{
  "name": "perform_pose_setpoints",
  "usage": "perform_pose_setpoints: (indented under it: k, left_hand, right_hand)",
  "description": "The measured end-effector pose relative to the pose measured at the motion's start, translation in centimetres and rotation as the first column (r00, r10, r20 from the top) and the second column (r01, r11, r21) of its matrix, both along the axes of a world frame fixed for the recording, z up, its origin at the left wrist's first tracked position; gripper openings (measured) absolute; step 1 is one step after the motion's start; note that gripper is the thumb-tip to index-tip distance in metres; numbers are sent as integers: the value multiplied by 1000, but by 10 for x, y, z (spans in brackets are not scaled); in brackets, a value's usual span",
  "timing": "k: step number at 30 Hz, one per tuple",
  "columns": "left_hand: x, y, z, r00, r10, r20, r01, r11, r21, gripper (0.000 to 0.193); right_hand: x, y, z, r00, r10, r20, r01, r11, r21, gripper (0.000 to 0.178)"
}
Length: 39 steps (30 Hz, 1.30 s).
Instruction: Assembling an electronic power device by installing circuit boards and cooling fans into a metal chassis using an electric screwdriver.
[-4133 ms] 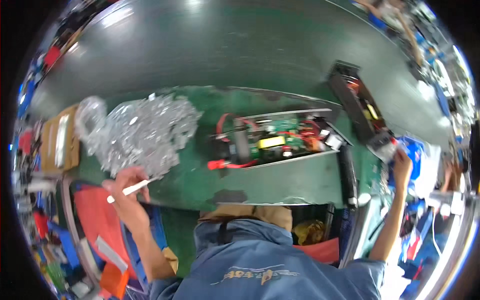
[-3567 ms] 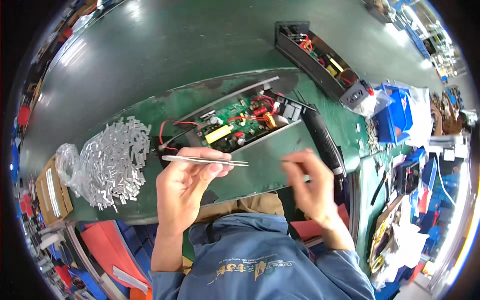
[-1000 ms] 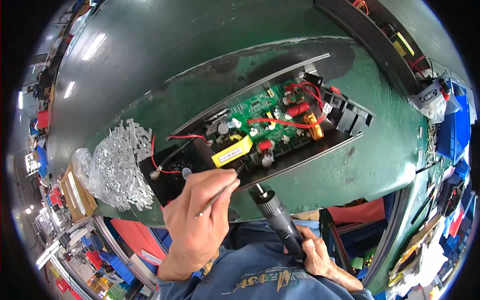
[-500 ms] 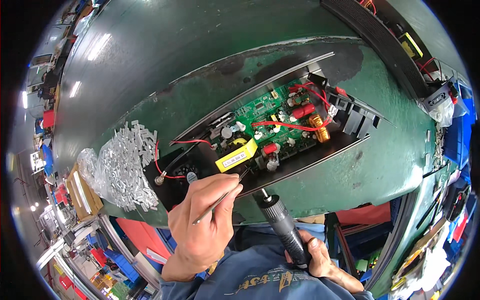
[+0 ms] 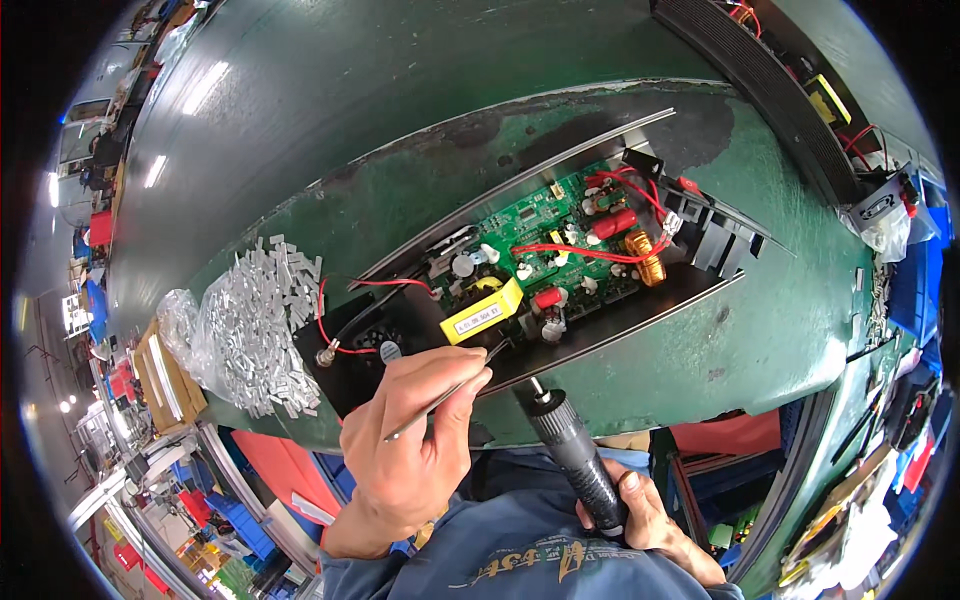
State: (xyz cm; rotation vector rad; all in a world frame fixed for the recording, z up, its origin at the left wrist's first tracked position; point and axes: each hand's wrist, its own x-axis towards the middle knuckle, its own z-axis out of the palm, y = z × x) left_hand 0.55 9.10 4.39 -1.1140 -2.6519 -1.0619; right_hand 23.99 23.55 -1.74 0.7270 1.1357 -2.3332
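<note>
Pinched in my left hand (image 5: 405, 445) is a pair of metal tweezers (image 5: 425, 413). Their tips reach inside the near wall of a black metal housing (image 5: 625, 320), beside a yellow-wrapped transformer (image 5: 484, 312); whether they grip anything is too small to tell. The housing lies slantwise and holds a green circuit board (image 5: 522, 213) with red wires (image 5: 590, 254) and a copper-coloured coil (image 5: 643, 258). My right hand (image 5: 642, 508) is wrapped round the lower part of a black electric screwdriver (image 5: 575, 450). Its bit points up, just in front of the housing's near edge.
Left of the housing, a plastic bag (image 5: 180, 335) lies by a heap of small silvery metal pieces (image 5: 262, 335). A ribbed black housing (image 5: 760, 90) stands at the far right. Blue bins (image 5: 915, 290) sit along the right edge, and a brown cardboard box (image 5: 165, 385) at the left.
The whole scene sits slightly further right in the picture. Both hands keep the same grips, with the tweezers still inside the housing and the screwdriver in front of it.
</note>
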Motion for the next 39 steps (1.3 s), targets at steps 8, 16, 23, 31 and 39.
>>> perform_pose_setpoints:
  k: [8,16,23,31,39]
  left_hand:
    - [0,3,2,1000,-12,15,12,1000,-21,19]
    - [0,2,4,998,-22,61,23,999,-24,20]
    - [1,3,12,984,5,176,1,999,-35,19]
    - [2,0,10,985,3,174,-1,1000,-14,19]
    - [-1,1,11,981,-11,196,13,1000,-11,20]
  right_hand:
    - [4,0,1,997,-37,70,42,997,-72,94]
    - [3,-3,-5,998,-4,56,7,999,-47,96]
    - [11,-4,-18,987,43,155,9,949,-316,112]
    - [4,-1,-5,988,63,143,-28,972,-232,115]
    - [1,-11,9,998,-34,60,29,997,75,98]
